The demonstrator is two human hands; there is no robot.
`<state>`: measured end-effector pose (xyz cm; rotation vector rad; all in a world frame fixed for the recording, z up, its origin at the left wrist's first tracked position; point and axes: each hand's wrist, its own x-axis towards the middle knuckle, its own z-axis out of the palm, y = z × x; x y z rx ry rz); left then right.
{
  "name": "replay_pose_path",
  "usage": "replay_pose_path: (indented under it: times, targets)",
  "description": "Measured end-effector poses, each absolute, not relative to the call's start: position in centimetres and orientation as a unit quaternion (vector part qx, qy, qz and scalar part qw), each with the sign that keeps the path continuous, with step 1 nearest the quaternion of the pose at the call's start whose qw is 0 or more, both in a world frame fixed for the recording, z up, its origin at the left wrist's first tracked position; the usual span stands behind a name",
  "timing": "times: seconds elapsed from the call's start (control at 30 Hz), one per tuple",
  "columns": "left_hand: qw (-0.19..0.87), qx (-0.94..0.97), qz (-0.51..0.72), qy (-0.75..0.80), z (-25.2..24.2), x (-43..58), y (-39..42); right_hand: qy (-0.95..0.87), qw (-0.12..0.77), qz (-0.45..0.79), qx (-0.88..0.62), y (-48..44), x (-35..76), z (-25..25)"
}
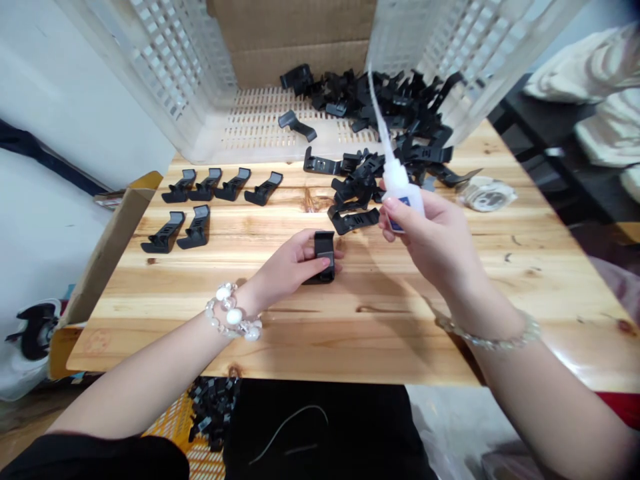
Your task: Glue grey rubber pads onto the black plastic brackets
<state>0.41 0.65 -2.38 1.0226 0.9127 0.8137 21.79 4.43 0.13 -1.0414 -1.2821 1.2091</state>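
Note:
Near the middle of the wooden table [300,333], my left hand [295,263] is closed around a black plastic clip [325,247], thumb across its front. My right hand [425,233] grips a small white glue bottle [404,197] with a long thin nozzle that points upward, away from the clip. Just behind my hands lies a loose pile of black clips [360,180]. On the left of the table, several black clips [187,187] stand apart from one another in two rows.
A white plastic crate [205,143], lined with cardboard [300,33], holds a heap of black clips at the back. A roll of clear tape [486,195] lies at the right. Below the table's front edge, a yellow basket [173,420] holds small black parts.

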Motion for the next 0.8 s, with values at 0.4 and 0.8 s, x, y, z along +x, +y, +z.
replay_pose_path:
  times: [0.4,0.8]
  targets:
    - [0.591,0.609,0.351,0.396,-2.0,0.6,-0.2,-0.403,0.616,0.552,-0.392,5.4,22.8,1.5]
    - [0.704,0.482,0.324,0.408,-1.0,0.6,-0.8,-0.386,0.675,0.492,-0.391,5.5,23.4,1.9]
